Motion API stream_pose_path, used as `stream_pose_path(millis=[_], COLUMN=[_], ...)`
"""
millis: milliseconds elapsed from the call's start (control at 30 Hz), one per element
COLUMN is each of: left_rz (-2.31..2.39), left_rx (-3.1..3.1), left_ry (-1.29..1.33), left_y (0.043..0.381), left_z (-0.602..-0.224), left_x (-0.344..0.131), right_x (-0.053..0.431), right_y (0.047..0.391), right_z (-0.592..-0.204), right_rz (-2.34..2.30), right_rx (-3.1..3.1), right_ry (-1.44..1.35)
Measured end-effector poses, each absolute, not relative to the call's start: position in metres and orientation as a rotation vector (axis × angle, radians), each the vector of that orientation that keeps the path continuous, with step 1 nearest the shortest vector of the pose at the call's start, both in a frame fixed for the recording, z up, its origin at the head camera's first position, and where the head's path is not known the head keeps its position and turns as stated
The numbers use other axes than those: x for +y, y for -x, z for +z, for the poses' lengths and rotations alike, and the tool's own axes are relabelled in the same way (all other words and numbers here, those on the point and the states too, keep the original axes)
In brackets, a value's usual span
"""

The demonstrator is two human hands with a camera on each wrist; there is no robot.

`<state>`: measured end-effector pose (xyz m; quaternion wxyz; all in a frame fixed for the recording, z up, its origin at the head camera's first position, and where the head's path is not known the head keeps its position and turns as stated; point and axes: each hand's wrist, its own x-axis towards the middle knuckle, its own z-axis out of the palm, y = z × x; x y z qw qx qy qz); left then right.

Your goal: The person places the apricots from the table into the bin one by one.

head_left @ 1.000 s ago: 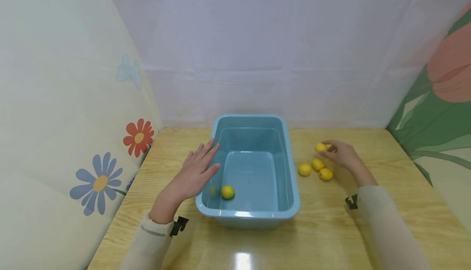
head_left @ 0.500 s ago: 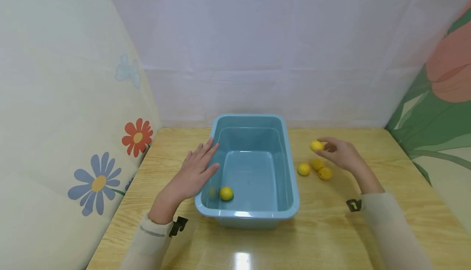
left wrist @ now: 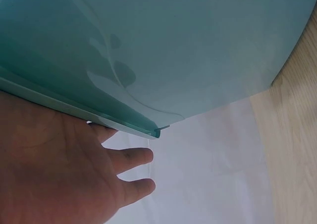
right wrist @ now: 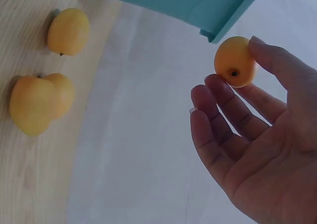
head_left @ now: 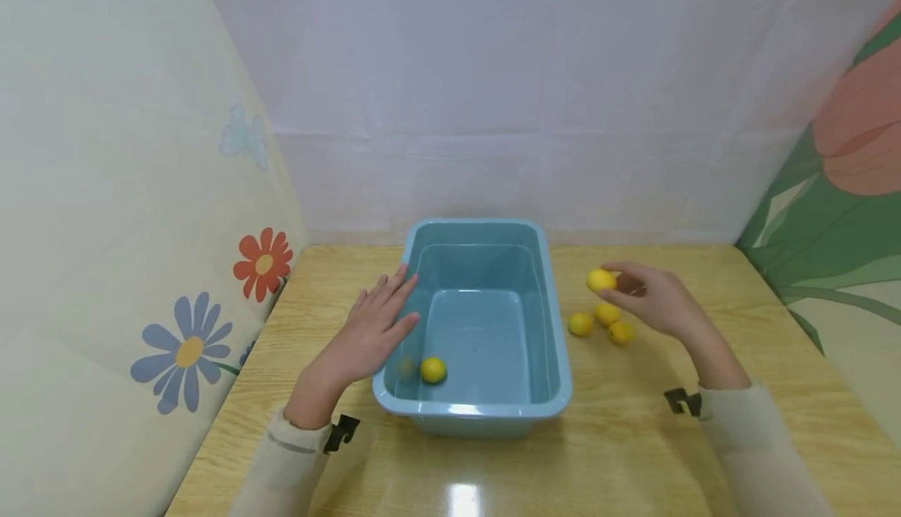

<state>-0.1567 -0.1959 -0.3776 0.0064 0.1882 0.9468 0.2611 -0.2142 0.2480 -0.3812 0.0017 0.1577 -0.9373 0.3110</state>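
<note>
Between the thumb and fingertips of my right hand point(head_left: 658, 298) a small yellow lemon point(head_left: 601, 280) is pinched, raised above the table to the right of the tub. In the right wrist view this lemon point(right wrist: 235, 62) shows its dark stem end. Just below the hand, three more lemons point(head_left: 580, 324) lie close together on the wood. My left hand point(head_left: 373, 333) rests with straight, spread fingers on the left rim of a light blue plastic tub point(head_left: 561, 329). One lemon point(head_left: 432, 371) lies inside the tub, near its front left corner.
The wooden table point(head_left: 633, 439) carries the tub at its middle. A white cloth point(head_left: 450, 110) hangs behind it. Printed flower panels stand at both sides, one with a blue flower point(head_left: 188, 351).
My right hand has lifted the lemon off the table and brought it a little left, toward the tub. The left hand stays on the rim.
</note>
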Motion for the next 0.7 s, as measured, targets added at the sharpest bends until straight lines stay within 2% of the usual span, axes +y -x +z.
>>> stream_pose_path(millis=[700], left_rz=[0.832], left_rx=[2.959], left_ry=[-0.589], left_y=[0.157], left_z=[-0.379], left_x=[-0.196], right_x=[0.217], right_y=[0.186], right_z=[-0.347], right_rz=[0.973], right_rx=[-2.813], right_ry=[-0.644])
